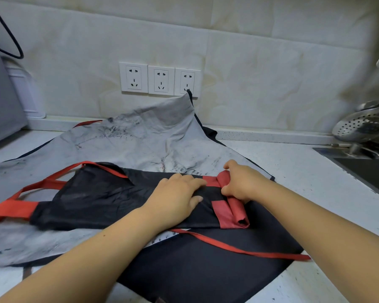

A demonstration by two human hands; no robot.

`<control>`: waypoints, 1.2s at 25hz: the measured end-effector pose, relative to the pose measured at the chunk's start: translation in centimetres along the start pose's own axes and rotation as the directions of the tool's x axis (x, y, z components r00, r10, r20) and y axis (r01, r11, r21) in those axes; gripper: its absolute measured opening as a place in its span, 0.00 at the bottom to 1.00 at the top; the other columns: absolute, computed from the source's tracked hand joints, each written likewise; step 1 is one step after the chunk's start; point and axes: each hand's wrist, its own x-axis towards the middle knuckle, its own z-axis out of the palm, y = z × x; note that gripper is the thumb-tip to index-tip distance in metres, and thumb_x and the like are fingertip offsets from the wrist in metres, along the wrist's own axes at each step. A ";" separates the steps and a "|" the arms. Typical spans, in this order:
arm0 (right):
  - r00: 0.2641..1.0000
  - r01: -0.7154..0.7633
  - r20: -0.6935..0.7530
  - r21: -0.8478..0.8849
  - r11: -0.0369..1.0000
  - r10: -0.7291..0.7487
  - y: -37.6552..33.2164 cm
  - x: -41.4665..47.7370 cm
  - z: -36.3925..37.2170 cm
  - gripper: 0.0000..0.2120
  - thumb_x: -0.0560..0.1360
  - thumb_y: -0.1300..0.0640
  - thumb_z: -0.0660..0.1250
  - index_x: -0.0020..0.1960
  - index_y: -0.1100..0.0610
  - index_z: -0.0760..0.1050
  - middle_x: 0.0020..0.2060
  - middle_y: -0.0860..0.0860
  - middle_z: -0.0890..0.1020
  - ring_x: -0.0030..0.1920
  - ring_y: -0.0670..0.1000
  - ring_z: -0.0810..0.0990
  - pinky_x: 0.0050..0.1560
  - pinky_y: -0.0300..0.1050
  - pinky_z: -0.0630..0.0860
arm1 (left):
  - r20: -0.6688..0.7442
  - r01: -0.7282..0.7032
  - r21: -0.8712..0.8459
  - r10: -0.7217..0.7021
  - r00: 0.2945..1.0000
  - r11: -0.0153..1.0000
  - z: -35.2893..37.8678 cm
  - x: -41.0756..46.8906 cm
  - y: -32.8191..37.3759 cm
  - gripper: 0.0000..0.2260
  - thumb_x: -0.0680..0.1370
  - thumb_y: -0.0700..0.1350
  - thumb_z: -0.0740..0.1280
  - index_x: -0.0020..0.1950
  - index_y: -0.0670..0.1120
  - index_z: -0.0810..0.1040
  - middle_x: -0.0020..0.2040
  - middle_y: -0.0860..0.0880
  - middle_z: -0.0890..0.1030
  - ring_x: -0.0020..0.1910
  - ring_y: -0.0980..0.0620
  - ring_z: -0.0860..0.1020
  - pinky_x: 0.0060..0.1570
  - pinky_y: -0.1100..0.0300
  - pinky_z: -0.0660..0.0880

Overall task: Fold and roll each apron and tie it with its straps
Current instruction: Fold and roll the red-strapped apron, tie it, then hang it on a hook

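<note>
Curled on the right hand point(242, 184), with fingers point(228, 190) and thumb gripping the upper end of a tight red roll point(237, 212) at one end of the black apron point(96, 200). Straight and spread on the left hand point(175, 194), pressing flat on the black fabric just beside that roll, gripping nothing. Folded into a long band across the middle of the table point(304, 171), with red loops point(26, 193) trailing off to the left. From under the band, a loose red strap point(239, 248) running rightward over a dark cloth point(206, 272) near the front edge. Beneath the band, a grey smudged cloth point(129, 141) with dark edging, spread wide and riding up the tiled wall at its back corner. On that wall, three white sockets point(160, 79). Far right, a perforated steel skimmer point(363, 125) beside a dark sink point(368, 171). Far left, a grey appliance point(0, 95) under a black cable point(9, 36).
</note>
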 end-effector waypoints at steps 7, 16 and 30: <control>0.999 0.044 -0.011 0.020 0.999 -0.044 0.5 -0.5 0.3 0.30 0.72 0.53 0.68 0.72 0.50 0.62 0.52 0.52 0.77 0.40 0.52 0.74 0.35 0.42 0.69 | 0.043 -0.006 -0.008 0.006 0.999 1.000 -1.2 -0.1 -1.4 0.11 0.80 0.58 0.60 0.53 0.53 0.72 0.53 0.56 0.73 0.56 0.52 0.71 0.54 0.56 0.68; 0.993 0.082 -0.077 -0.131 0.988 -0.093 -0.7 -0.8 0.7 0.24 0.72 0.59 0.66 0.65 0.58 0.63 0.46 0.53 0.76 0.44 0.56 0.76 0.39 0.47 0.73 | -0.089 0.150 -0.149 -0.164 0.982 0.977 -0.5 1.0 -0.8 0.05 0.79 0.51 0.65 0.52 0.53 0.74 0.47 0.56 0.79 0.49 0.53 0.76 0.41 0.58 0.65; 0.947 -0.217 0.316 0.498 0.840 0.058 0.4 0.4 -0.4 0.11 0.73 0.64 0.71 0.54 0.60 0.73 0.35 0.56 0.75 0.25 0.50 0.74 0.26 0.42 0.77 | -0.095 0.071 -0.121 -0.083 0.992 0.990 0.4 0.9 -1.2 0.12 0.80 0.51 0.63 0.63 0.55 0.79 0.52 0.54 0.79 0.51 0.53 0.77 0.53 0.58 0.74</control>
